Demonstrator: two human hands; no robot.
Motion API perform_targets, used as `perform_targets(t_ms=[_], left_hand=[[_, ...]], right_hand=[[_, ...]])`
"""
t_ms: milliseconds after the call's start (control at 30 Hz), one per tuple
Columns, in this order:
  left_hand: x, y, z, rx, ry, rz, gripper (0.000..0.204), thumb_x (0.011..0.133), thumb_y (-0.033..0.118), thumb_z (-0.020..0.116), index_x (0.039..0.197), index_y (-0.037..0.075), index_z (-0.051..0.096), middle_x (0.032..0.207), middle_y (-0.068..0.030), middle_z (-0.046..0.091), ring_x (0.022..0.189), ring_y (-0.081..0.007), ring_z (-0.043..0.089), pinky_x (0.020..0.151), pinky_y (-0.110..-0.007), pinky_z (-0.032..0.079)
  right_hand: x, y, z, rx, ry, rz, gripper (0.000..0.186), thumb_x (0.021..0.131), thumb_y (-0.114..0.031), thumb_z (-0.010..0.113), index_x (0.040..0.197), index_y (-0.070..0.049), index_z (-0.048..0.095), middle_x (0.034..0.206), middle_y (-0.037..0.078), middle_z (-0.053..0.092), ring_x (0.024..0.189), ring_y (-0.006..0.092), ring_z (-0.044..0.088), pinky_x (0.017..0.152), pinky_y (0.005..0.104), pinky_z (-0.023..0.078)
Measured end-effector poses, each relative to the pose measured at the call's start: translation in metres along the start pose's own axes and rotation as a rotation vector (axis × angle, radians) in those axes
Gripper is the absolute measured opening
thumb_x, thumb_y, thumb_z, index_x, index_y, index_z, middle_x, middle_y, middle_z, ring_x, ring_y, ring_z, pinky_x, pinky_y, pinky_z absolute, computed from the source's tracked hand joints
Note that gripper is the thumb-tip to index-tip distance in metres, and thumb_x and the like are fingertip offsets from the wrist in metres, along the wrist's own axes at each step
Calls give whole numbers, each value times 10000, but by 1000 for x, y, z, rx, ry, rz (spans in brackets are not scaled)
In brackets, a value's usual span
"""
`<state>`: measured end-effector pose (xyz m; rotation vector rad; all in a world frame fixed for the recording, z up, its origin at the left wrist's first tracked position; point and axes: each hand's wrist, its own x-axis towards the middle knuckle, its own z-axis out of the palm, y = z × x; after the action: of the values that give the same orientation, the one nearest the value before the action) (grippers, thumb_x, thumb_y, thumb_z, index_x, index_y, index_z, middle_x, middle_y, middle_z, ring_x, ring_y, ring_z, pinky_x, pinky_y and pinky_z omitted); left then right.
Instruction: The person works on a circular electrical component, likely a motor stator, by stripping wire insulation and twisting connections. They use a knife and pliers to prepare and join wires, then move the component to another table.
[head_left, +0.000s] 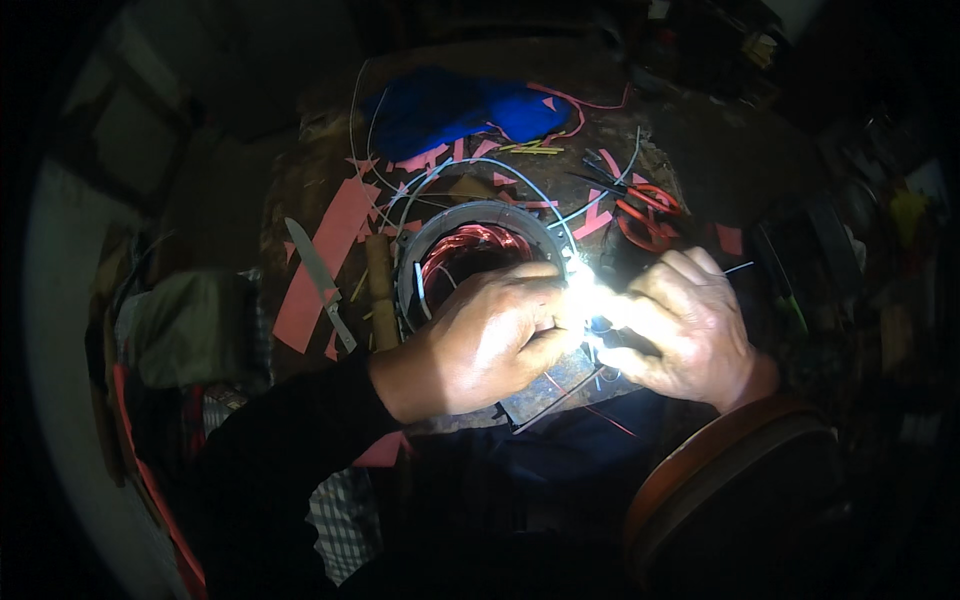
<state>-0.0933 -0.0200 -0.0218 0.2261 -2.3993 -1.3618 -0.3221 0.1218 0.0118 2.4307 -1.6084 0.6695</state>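
Note:
Over the right rim of a round motor stator (410, 250) with red copper windings (478, 240), my hands meet fingertip to fingertip. My left hand (490, 335) is closed in a pinch, its wrist across the stator's near side. Bright glare hides what lies between its fingers. My right hand (690, 325) is closed too, with curled fingers; a thin pale wire (738, 267) sticks out past its knuckles and seems held in it. Pale blue sleeved leads (515, 178) arch over the stator's far side. Below the fingertips, thin wires hang in loops near the table's front edge.
Left of the stator lie a knife (318, 270), a wooden stick (380, 290) and a pink insulation sheet (325, 265). Red-handled scissors (650, 210) rest at the right. Pink scraps, yellow strips (530, 148) and a blue cloth (450, 110) occupy the far side.

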Motion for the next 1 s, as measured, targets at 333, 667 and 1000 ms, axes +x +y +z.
perform_targets(t_ms=[333, 667, 1000], left_hand=[[0, -4, -2, 27, -28, 39, 88, 987, 29, 768, 1072, 7, 767, 1056, -120, 722, 967, -297, 703, 854, -421, 590], [1, -1, -1, 7, -14, 38, 63, 977, 19, 771, 1036, 8, 752, 1028, -109, 709, 943, -278, 701, 815, -403, 579], [0, 1, -1, 28, -9, 29, 85, 965, 12, 774, 1047, 13, 752, 1025, -101, 687, 901, -260, 682, 785, -390, 568]], right_hand=[[4, 4, 0, -25, 21, -227, 212, 764, -231, 861, 925, -127, 771, 962, 1, 665, 848, 210, 611, 771, 389, 464], [5, 6, 1, -69, -28, -243, 140, 819, -260, 809, 912, -172, 751, 912, -4, 614, 863, 199, 607, 805, 388, 487], [6, 2, 7, -19, 3, -229, 160, 786, -250, 809, 899, -154, 748, 910, 10, 628, 855, 219, 619, 841, 402, 518]])
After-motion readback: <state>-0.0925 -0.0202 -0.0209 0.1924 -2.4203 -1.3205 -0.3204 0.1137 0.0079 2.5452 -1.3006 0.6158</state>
